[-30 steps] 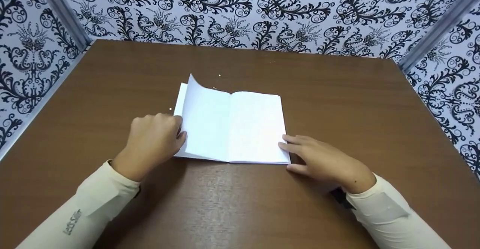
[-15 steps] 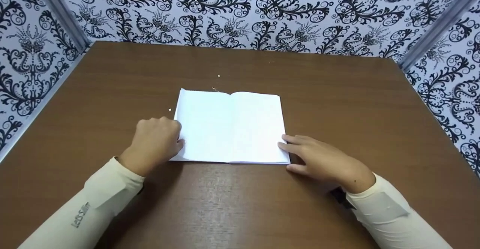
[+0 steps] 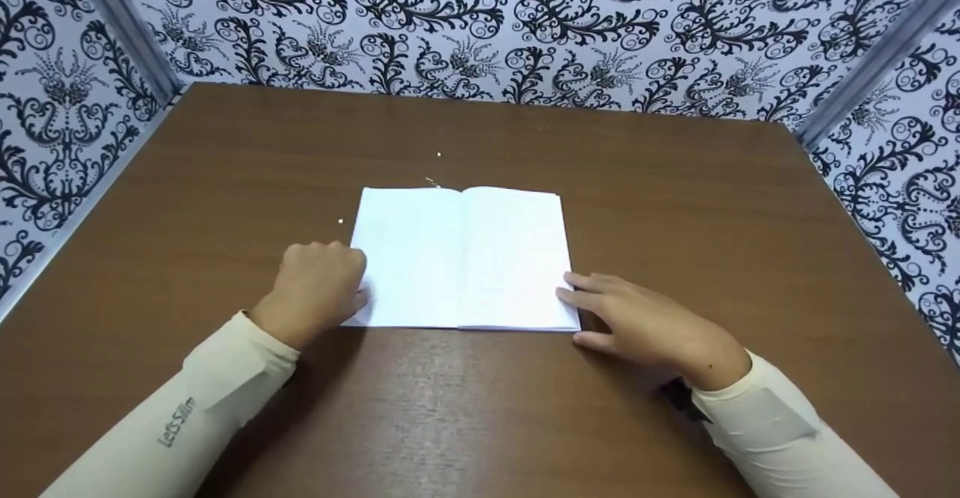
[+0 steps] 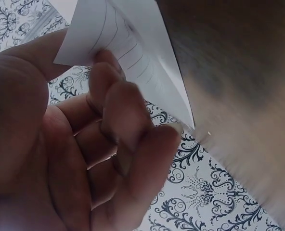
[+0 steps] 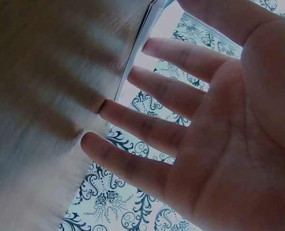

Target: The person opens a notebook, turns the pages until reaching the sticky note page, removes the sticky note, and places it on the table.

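An open notebook (image 3: pixel 409 258) with white pages lies flat in the middle of the brown table. At its left edge my left hand (image 3: pixel 319 288) pinches a page; the left wrist view shows that lined page (image 4: pixel 128 43) bent between thumb and curled fingers. In the head view its fingertips are hidden behind the knuckles. My right hand (image 3: pixel 649 325) rests at the notebook's lower right edge, two fingertips on the paper and the thumb just off its corner. Seen from the right wrist, the fingers (image 5: pixel 147 125) of this hand are spread and nearly straight.
Small white specks (image 3: pixel 340 221) lie left of the notebook and behind it. Patterned black-and-white walls (image 3: pixel 465 33) rise behind the brown table (image 3: pixel 480 415) and along both sides.
The page in my left hand has come down from raised and curled to lying flat on the left side. My left hand has lowered slightly toward me. My right hand stays in place.
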A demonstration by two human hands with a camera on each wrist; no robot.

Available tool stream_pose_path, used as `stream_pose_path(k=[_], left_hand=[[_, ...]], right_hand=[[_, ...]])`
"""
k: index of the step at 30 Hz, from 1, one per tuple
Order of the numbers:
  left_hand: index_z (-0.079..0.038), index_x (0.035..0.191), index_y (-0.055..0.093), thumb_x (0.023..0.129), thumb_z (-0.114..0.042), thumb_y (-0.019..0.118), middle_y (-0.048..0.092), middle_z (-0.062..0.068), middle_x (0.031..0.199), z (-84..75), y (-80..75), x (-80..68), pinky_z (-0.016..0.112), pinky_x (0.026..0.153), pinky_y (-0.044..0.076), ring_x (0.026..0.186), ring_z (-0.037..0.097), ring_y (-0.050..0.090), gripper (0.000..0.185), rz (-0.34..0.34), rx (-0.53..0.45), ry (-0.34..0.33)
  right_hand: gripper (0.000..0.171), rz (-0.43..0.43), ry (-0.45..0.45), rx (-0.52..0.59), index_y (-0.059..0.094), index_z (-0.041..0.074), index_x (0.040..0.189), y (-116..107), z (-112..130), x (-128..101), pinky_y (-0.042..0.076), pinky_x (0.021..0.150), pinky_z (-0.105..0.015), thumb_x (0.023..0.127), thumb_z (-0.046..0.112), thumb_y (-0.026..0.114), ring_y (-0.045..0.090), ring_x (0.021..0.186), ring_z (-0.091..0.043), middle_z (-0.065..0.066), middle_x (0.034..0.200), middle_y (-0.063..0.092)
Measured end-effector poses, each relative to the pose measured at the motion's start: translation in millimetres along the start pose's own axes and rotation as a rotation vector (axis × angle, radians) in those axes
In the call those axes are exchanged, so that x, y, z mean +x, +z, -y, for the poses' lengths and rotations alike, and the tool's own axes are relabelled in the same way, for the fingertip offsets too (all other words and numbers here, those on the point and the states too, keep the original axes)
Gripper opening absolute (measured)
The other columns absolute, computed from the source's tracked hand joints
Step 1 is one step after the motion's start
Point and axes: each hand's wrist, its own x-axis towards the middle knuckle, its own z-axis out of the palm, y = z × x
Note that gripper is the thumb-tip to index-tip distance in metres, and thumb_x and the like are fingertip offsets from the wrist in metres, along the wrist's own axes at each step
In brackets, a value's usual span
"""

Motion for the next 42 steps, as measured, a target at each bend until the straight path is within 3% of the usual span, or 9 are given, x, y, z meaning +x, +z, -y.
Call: stream_pose_path(k=[2,9,13,16,19,24,30,35,42], left_hand=[[-0.005,0.058,0.056,0.081,-0.022,0.075,0.049,0.008,0.050,0.3,-0.7,0.7,0.036,0.039,0.034,0.048,0.017,0.036,0.034,0.013,0.024,-0.003],[-0.007,0.055,0.045,0.077,-0.017,0.071,0.040,0.002,0.047,-3.3,-6.5,-2.8,0.031,0.039,0.026,0.047,0.014,0.029,0.035,-0.048,0.125,0.022],[-0.003,0.072,0.060,0.078,-0.013,0.068,0.056,0.011,0.058,-12.6,-5.5,1.2,0.036,0.040,0.039,0.047,0.020,0.049,0.014,-0.067,0.159,0.046],[-0.003,0.084,0.065,0.078,-0.011,0.068,0.061,0.015,0.072,-23.2,-4.5,8.4,0.041,0.045,0.046,0.061,0.030,0.061,0.011,-0.061,0.166,0.072],[-0.004,0.090,0.067,0.078,-0.012,0.069,0.063,0.016,0.082,-33.7,-3.4,16.1,0.043,0.048,0.049,0.072,0.033,0.063,0.015,-0.067,0.157,0.092],[-0.003,0.091,0.068,0.084,-0.012,0.065,0.065,0.016,0.084,-50.2,-1.2,24.9,0.048,0.054,0.053,0.075,0.034,0.064,0.013,-0.124,0.108,0.117],[-0.003,0.100,0.068,0.091,-0.027,0.064,0.067,0.018,0.092,-72.9,-5.3,33.0,0.056,0.071,0.053,0.081,0.039,0.066,0.026,-0.071,-0.003,0.137],[-0.006,0.111,0.068,0.089,-0.047,0.068,0.068,0.015,0.101,-91.5,-7.2,37.9,0.054,0.076,0.054,0.087,0.038,0.068,0.046,-0.012,0.007,0.172],[-0.011,0.129,0.061,0.084,-0.066,0.066,0.066,0.015,0.116,-108.4,-8.3,41.0,0.050,0.079,0.056,0.096,0.039,0.069,0.072,0.134,0.018,0.209]], right_hand=[[0.058,0.000,0.000,0.001,0.050,0.006,0.146,0,0,0,0.035,0.114,-0.056,0.096,0.030,0.067,0.041,0.143,-0.041,-0.017,0.156,0.042],[0.058,-0.019,-0.036,-0.011,0.052,0.005,0.145,1,-3,2,0.037,0.112,-0.055,0.095,0.028,0.068,0.043,0.141,-0.041,-0.019,0.154,0.044],[0.058,-0.019,-0.031,-0.011,0.052,0.005,0.145,2,-3,2,0.037,0.112,-0.055,0.094,0.029,0.068,0.043,0.141,-0.042,-0.019,0.154,0.044],[0.059,-0.015,-0.024,-0.008,0.051,0.005,0.145,2,-3,1,0.037,0.112,-0.056,0.094,0.029,0.068,0.043,0.141,-0.042,-0.019,0.154,0.044],[0.059,-0.014,-0.019,-0.004,0.051,0.005,0.145,2,-2,1,0.037,0.112,-0.056,0.094,0.029,0.068,0.043,0.141,-0.042,-0.019,0.154,0.044],[0.059,-0.004,-0.010,0.002,0.050,0.006,0.146,0,-1,0,0.036,0.113,-0.056,0.095,0.030,0.067,0.042,0.142,-0.041,-0.017,0.155,0.043],[0.058,-0.003,-0.005,-0.006,0.051,0.007,0.146,-1,0,1,0.036,0.113,-0.056,0.095,0.030,0.068,0.042,0.142,-0.041,-0.017,0.155,0.043],[0.058,-0.001,-0.007,-0.011,0.051,0.008,0.146,-1,0,1,0.037,0.112,-0.056,0.095,0.030,0.068,0.043,0.142,-0.040,-0.016,0.156,0.043],[0.057,-0.024,-0.010,-0.037,0.052,0.008,0.145,-3,-1,0,0.041,0.109,-0.054,0.095,0.030,0.068,0.046,0.140,-0.038,-0.016,0.155,0.044]])
